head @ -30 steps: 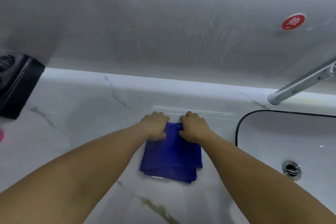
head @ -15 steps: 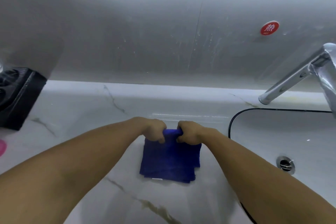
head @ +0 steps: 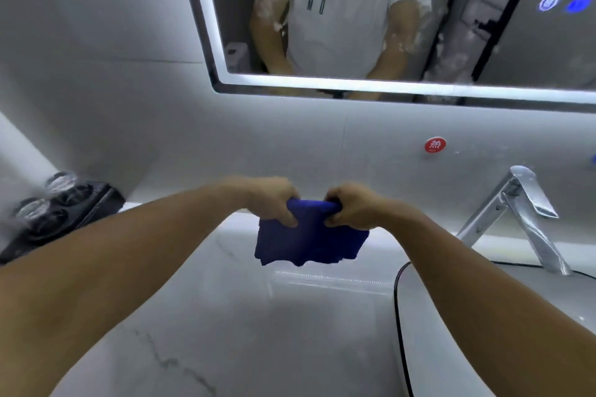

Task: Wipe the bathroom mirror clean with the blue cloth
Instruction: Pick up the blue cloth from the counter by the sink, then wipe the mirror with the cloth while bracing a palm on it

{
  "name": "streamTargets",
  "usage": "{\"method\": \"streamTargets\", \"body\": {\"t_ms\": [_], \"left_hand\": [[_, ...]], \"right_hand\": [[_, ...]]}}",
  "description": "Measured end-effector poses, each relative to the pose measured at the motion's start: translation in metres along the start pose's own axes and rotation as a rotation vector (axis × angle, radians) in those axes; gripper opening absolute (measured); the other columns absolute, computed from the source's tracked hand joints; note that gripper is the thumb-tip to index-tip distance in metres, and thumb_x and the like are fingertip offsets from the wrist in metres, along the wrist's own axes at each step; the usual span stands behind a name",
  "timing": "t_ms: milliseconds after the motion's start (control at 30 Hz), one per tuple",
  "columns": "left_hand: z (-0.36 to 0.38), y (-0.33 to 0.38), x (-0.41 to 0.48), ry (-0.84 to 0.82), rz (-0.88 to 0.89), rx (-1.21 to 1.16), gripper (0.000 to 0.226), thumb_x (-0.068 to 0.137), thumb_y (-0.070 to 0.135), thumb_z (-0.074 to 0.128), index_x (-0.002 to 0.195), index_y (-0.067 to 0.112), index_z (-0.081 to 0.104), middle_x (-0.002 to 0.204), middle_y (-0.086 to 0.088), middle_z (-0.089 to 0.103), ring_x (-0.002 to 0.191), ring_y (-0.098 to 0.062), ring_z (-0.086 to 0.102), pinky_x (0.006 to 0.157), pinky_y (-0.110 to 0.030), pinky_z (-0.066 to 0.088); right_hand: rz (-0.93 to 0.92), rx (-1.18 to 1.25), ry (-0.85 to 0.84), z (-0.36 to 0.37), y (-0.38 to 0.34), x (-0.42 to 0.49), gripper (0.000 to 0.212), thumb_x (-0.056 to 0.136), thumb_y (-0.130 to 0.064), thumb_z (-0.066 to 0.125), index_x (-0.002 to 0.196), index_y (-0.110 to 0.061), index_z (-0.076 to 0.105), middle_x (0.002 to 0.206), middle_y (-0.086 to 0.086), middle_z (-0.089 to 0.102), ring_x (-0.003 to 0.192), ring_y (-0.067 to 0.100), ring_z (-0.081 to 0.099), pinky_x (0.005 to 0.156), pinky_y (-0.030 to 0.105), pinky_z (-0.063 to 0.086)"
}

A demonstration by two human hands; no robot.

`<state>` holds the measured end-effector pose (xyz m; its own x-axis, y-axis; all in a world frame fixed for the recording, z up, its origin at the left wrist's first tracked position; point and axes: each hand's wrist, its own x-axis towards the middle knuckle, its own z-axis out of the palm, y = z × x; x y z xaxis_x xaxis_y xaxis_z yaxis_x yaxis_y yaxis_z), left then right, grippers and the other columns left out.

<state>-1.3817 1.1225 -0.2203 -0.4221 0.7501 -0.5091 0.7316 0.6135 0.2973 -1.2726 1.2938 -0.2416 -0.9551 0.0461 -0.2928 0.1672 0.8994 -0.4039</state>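
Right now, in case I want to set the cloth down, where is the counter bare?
The marble counter is bare between the black tray on the left and the sink rim on the right, beneath the blue cloth. Crowded: the left corner with the tray, and the faucet side.

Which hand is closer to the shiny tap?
The right hand, gripping the blue cloth on the side toward the tap; the left hand grips it on the side toward the black tray.

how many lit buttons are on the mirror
2, both at the upper right of the mirror: a pale ring button and a blue button beside it. More may be cut off.
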Motion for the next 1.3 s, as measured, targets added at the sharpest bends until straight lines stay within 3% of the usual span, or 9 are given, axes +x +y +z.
{"method": "streamTargets", "body": {"t_ms": [267, 333, 467, 600, 733, 900, 1033, 1200, 1300], "left_hand": [[-0.072, 0.023, -0.051, 0.552, 0.123, -0.097, 0.027, 0.082, 0.025, 0.074, 0.068, 0.035, 0.053, 0.065, 0.019, 0.057, 0.063, 0.008, 0.058, 0.051, -0.008, 0.039], [-0.082, 0.029, -0.061, 0.647, 0.152, -0.165, 0.027, 0.082, 0.022, 0.075, 0.070, 0.036, 0.055, 0.066, 0.020, 0.058, 0.067, 0.015, 0.058, 0.056, -0.003, 0.040], [-0.097, 0.033, -0.068, 0.751, 0.138, -0.161, 0.012, 0.080, 0.026, 0.075, 0.079, 0.030, 0.064, 0.075, 0.016, 0.062, 0.068, -0.001, 0.060, 0.054, -0.010, 0.041], [-0.113, 0.032, -0.072, 0.771, 0.161, -0.186, 0.014, 0.083, 0.027, 0.073, 0.095, 0.021, 0.069, 0.084, 0.009, 0.067, 0.073, -0.004, 0.064, 0.061, -0.015, 0.052], [-0.132, 0.025, -0.079, 0.817, 0.216, -0.223, 0.015, 0.085, 0.023, 0.070, 0.099, 0.021, 0.069, 0.087, 0.008, 0.068, 0.075, -0.004, 0.065, 0.063, -0.017, 0.054], [-0.153, 0.012, -0.095, 0.777, 0.371, -0.221, 0.019, 0.082, 0.013, 0.067, 0.094, 0.027, 0.065, 0.081, 0.008, 0.067, 0.071, 0.001, 0.062, 0.061, -0.010, 0.048], [-0.177, -0.005, -0.105, 0.827, 0.454, -0.188, 0.023, 0.082, 0.011, 0.069, 0.094, 0.028, 0.062, 0.079, 0.014, 0.065, 0.073, 0.003, 0.061, 0.061, -0.008, 0.047], [-0.196, -0.028, -0.107, 1.012, 0.499, -0.110, 0.020, 0.087, 0.007, 0.068, 0.103, 0.019, 0.064, 0.081, 0.017, 0.062, 0.073, -0.001, 0.061, 0.069, -0.003, 0.046], [-0.200, -0.041, -0.105, 1.149, 0.496, -0.092, 0.025, 0.089, 0.010, 0.068, 0.114, 0.012, 0.066, 0.104, 0.002, 0.071, 0.089, -0.010, 0.065, 0.084, -0.017, 0.053]], "right_hand": [[0.006, -0.379, 0.837, -0.062, -0.031, -0.028, 0.019, 0.094, -0.037, 0.055, 0.104, -0.025, 0.066, 0.097, -0.001, 0.056, 0.090, 0.017, 0.053, 0.076, 0.031, 0.045], [0.088, -0.317, 0.849, -0.071, -0.038, -0.027, 0.020, 0.097, -0.035, 0.048, 0.109, -0.029, 0.063, 0.093, -0.005, 0.063, 0.085, 0.017, 0.061, 0.073, 0.030, 0.048], [0.188, -0.070, 0.897, -0.085, -0.050, -0.025, 0.031, 0.097, -0.030, 0.041, 0.123, -0.035, 0.058, 0.102, -0.004, 0.069, 0.086, 0.018, 0.061, 0.073, 0.030, 0.043], [0.116, 0.413, 0.991, -0.084, -0.065, -0.019, 0.025, 0.094, -0.021, 0.047, 0.114, -0.028, 0.059, 0.094, -0.004, 0.069, 0.085, 0.017, 0.060, 0.071, 0.028, 0.039], [0.029, 0.686, 1.174, -0.080, -0.085, -0.004, 0.035, 0.096, -0.021, 0.050, 0.130, -0.026, 0.053, 0.105, -0.003, 0.065, 0.101, 0.021, 0.058, 0.081, 0.029, 0.042], [0.005, 0.481, 1.470, -0.074, -0.122, 0.023, 0.074, 0.080, -0.027, 0.069, 0.145, -0.017, 0.034, 0.132, 0.004, 0.052, 0.120, 0.025, 0.047, 0.102, 0.041, 0.039], [-0.022, 0.402, 1.635, -0.088, -0.144, 0.046, 0.079, 0.081, -0.045, 0.060, 0.147, -0.018, 0.026, 0.139, 0.010, 0.048, 0.127, 0.025, 0.044, 0.109, 0.032, 0.030], [-0.033, 0.282, 1.693, -0.112, -0.158, 0.083, 0.079, 0.085, -0.048, 0.059, 0.147, -0.019, 0.021, 0.135, 0.017, 0.049, 0.123, 0.033, 0.048, 0.104, 0.048, 0.042], [0.022, 0.140, 1.663, -0.117, -0.161, 0.104, 0.084, 0.085, -0.056, 0.055, 0.149, -0.019, 0.016, 0.137, 0.024, 0.045, 0.123, 0.043, 0.046, 0.099, 0.058, 0.044]]}}
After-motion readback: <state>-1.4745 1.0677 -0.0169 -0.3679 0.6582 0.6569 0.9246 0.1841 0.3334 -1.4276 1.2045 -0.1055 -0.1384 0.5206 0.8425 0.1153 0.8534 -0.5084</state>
